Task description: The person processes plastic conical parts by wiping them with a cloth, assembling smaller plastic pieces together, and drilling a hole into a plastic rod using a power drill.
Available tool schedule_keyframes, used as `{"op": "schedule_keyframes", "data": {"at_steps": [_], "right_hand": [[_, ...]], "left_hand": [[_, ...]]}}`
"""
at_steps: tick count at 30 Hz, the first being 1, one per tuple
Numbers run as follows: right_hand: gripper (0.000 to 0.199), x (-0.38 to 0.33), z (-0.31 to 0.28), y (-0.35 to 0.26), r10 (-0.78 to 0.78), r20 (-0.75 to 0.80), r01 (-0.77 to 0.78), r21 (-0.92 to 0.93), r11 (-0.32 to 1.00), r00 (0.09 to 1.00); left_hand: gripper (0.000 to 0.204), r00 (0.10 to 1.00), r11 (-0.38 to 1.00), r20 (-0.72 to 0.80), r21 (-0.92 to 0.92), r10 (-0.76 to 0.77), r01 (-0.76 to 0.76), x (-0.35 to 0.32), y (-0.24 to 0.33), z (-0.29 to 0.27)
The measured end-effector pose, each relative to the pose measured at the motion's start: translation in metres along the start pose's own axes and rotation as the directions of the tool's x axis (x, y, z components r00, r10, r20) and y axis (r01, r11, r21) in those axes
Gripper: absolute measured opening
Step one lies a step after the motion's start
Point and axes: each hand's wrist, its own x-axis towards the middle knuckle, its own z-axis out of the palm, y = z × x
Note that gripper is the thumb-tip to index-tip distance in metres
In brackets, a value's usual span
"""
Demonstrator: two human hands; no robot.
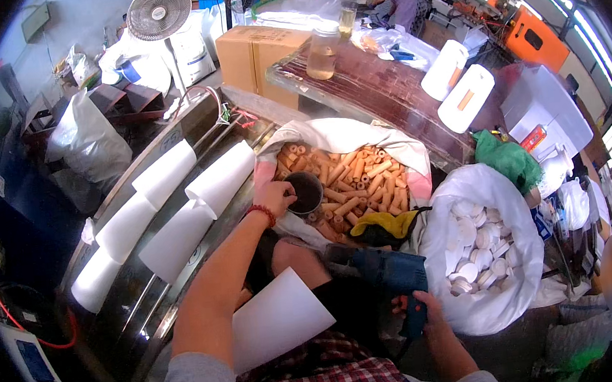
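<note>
My left hand [275,198], with a red bead bracelet at the wrist, is at the left rim of a small dark round cup [306,193]. Its fingers are curled together there; what they pinch, if anything, is hidden. The cup rests among short orange-brown tubes [374,174] in a large open cloth sack [388,136]. My right hand [427,310] grips the handle of a blue power drill [391,271], its nose toward the left. Across my lap, beneath the left forearm, lies a white tapered cylinder [281,320]. Yellow-and-black cloth [387,224] hangs at the sack's near edge.
Several similar white cylinders [179,238] lie in two rows on a metal-railed trough [132,326] at left. A white bag [452,316] of round white discs [482,245] stands at right. Beyond are a dark table [394,114] with a jar [323,55], a cardboard box [258,57] and a fan [159,13].
</note>
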Motion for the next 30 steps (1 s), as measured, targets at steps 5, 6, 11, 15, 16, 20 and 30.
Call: {"op": "schedule_keyframes", "data": {"at_steps": [5, 6, 11, 15, 16, 20, 30], "right_hand": [[0.047, 0.021, 0.024, -0.007, 0.077, 0.061, -0.074, -0.054, 0.996, 0.995], [0.047, 0.03, 0.03, -0.007, 0.069, 0.096, -0.063, -0.061, 0.996, 0.993], [0.045, 0.079, 0.083, 0.005, 0.154, 0.199, -0.123, -0.156, 0.98, 0.968], [0.042, 0.104, 0.084, 0.023, 0.281, 0.245, -0.251, -0.15, 0.956, 0.928], [0.045, 0.106, 0.084, 0.024, 0.297, 0.2, -0.273, -0.136, 0.952, 0.934], [0.048, 0.103, 0.087, 0.027, 0.292, 0.098, -0.282, -0.106, 0.954, 0.951], [0.048, 0.12, 0.069, 0.041, 0.263, 0.112, -0.246, -0.15, 0.958, 0.958]], "left_hand": [[0.023, 0.998, 0.962, -0.039, -0.272, -0.04, 0.028, 0.001, 0.003, -0.007], [0.023, 0.998, 0.951, -0.044, -0.307, -0.053, 0.037, 0.002, 0.002, -0.008], [0.024, 0.983, 0.75, 0.038, -0.641, -0.178, 0.161, -0.016, 0.001, -0.026], [0.018, 0.958, 0.681, 0.085, -0.686, -0.275, 0.257, -0.064, -0.006, -0.063], [0.018, 0.946, 0.608, 0.058, -0.753, -0.319, 0.251, -0.089, -0.016, -0.069], [0.024, 0.842, 0.369, 0.024, -0.892, -0.539, 0.262, -0.183, -0.045, -0.076], [0.018, 0.706, 0.002, 0.137, -0.981, -0.695, 0.192, -0.254, -0.063, -0.061]]}}
